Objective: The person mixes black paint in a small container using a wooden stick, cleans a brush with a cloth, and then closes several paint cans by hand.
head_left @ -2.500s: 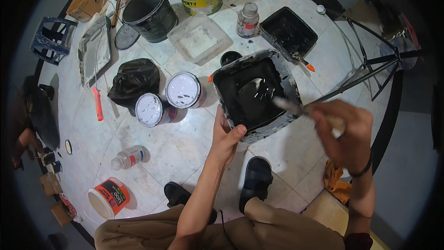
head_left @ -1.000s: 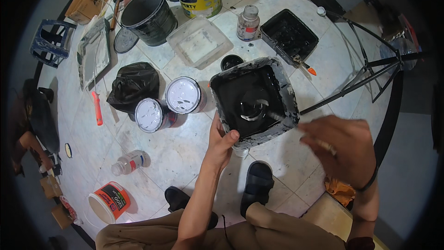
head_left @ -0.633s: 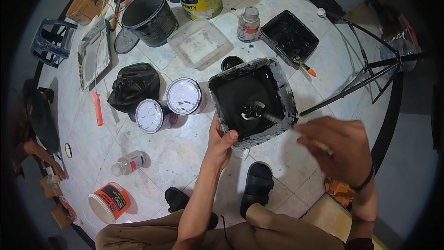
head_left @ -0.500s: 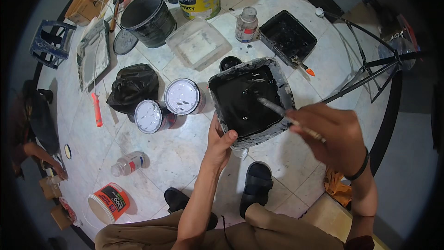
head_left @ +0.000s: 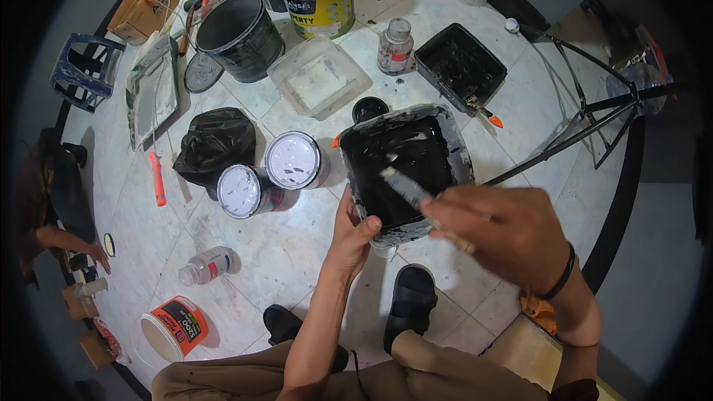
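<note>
A square grey tub [head_left: 462, 150] crusted with paint is tilted in front of me, with glossy black paint [head_left: 371, 150] inside. My left hand [head_left: 352, 236] is closed on its near left corner, thumb over the rim. In my right hand [head_left: 501, 230] is a paint-smeared stick [head_left: 407, 187], held over the black paint and blurred by motion. Its tan end sticks out below my fingers. Whether its far tip touches the paint, I cannot tell. Behind the tub a small round black container [head_left: 369, 109] shows in part.
Two lidded cans [head_left: 292, 160] stand left, beside a black plastic bag [head_left: 217, 145]. Farther off are a clear tray [head_left: 321, 78], a black bucket [head_left: 239, 37], a bottle [head_left: 395, 46] and a black tray [head_left: 464, 63]. A metal frame [head_left: 587, 119] stands right; another person's hand [head_left: 95, 252] shows far left.
My right hand and the stick have swung left and slightly down across the tub. The tub has shifted slightly right and down in my left hand, uncovering an orange bit at its left edge.
</note>
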Demonstrator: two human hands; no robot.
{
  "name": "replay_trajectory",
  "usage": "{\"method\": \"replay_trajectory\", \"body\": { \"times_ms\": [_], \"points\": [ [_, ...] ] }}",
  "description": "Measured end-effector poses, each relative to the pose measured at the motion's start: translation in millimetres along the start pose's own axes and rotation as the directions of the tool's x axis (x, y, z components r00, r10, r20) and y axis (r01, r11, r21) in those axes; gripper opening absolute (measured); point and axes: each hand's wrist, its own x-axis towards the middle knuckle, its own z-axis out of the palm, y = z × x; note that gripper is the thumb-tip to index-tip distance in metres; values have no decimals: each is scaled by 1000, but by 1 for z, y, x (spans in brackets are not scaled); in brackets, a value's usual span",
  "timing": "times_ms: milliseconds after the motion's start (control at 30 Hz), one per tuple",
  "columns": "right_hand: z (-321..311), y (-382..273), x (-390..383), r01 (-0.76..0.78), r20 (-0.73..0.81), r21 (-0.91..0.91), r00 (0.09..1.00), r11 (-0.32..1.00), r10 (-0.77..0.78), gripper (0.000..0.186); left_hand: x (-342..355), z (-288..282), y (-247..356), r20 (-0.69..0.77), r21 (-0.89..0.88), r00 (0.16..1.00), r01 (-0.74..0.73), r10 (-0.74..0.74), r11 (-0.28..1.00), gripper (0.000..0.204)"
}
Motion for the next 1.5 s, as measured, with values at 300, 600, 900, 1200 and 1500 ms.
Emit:
{"method": "replay_trajectory", "body": {
  "times_ms": [300, 600, 900, 1200, 1500],
  "points": [
    [-32, 15, -14, -159, 9, 47, 987, 986, 159, 17, -2, -2, 2, -30, -3, 999, -13, 13, 1000, 113],
    [-15, -12, -14, -116, 42, 15, 992, 993, 115, 21, -2, 8, 7, -22, -6, 999, 47, -47, 999, 96],
    [-18, 6, -37, -264, -212, 317, 916, 911, 340, 24, -3, 1, 3, -93, -103, 995, -31, 22, 994, 90],
    [21, 25, -67, -392, -64, 646, 827, 655, 559, 21, -2, -1, 12, -99, -26, 988, -120, 117, 992, 86],
    [21, 29, -69, -416, -112, 660, 769, 626, 629, 23, -3, 3, 17, -83, -24, 988, -136, 134, 990, 84]
  ]
}}
